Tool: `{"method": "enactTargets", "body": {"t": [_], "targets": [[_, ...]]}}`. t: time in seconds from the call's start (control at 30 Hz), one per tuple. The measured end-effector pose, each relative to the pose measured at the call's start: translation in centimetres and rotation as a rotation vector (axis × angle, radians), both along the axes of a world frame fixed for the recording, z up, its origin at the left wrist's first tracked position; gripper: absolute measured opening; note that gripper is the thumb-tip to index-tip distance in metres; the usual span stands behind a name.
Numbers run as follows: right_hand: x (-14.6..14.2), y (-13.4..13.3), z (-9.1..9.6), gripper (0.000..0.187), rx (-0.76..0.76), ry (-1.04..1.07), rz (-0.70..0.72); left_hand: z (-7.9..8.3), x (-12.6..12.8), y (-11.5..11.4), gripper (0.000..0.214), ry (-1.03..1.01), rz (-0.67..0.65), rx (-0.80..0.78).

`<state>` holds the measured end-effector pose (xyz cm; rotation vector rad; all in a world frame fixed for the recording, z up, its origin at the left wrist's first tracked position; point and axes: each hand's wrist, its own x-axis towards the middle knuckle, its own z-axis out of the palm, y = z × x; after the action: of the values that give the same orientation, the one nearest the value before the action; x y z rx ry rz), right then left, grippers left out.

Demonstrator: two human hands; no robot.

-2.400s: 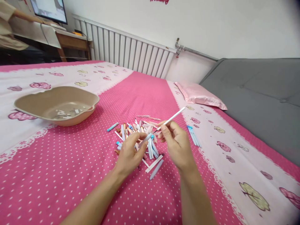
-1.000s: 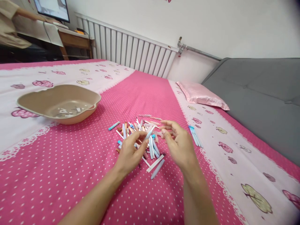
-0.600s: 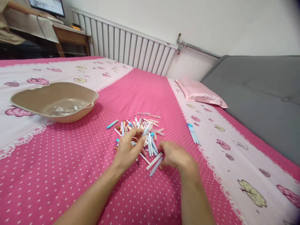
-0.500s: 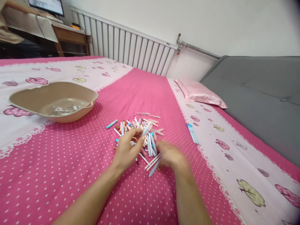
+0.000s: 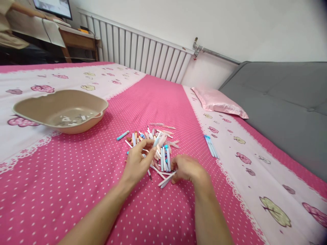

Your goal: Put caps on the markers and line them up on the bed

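Note:
A loose pile of pen parts [image 5: 163,161], with pale-blue barrels, white sticks and pink pieces, lies on the pink dotted bedspread [image 5: 143,211]. My left hand [image 5: 138,160] is over the pile's left side, thumb and fingers closed on a pale-blue pen barrel [image 5: 156,140] that points up. At the near right edge of the pile is my right hand [image 5: 187,168], its fingers pinched at the end of a white stick [image 5: 166,179]. A bluish barrel lies against that stick; whether the fingers grip it too is hidden. A teal pen piece [image 5: 123,135] lies left of the pile.
A beige basin [image 5: 61,109] holding small white pieces stands at left. Several blue pens [image 5: 211,146] lie together at right. Further back are a pink pillow [image 5: 219,103], a grey headboard [image 5: 281,102] and a radiator [image 5: 138,44]. A person's arm [image 5: 28,11] rests at a desk [image 5: 79,41].
The stick and barrel by my right hand have turned to a flatter angle, and that hand has shifted slightly. My left hand keeps its barrel almost in place. The view has moved a little.

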<state>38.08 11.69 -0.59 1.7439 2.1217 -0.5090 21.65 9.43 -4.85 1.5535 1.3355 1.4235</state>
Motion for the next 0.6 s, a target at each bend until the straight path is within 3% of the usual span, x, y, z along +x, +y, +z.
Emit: {"method": "enactTargets", "body": {"t": [0.2, 0.6], "targets": [[0.0, 0.5, -0.7, 0.021, 0.01, 0.013, -0.03, -0.2, -0.1, 0.3, 0.024, -0.011, -0.006, -0.005], [3.8, 1.0, -0.3, 0.016, 0.014, 0.481, -0.007, -0.3, -0.4, 0.5, 0.02, -0.065, 0.017, -0.02]]}}
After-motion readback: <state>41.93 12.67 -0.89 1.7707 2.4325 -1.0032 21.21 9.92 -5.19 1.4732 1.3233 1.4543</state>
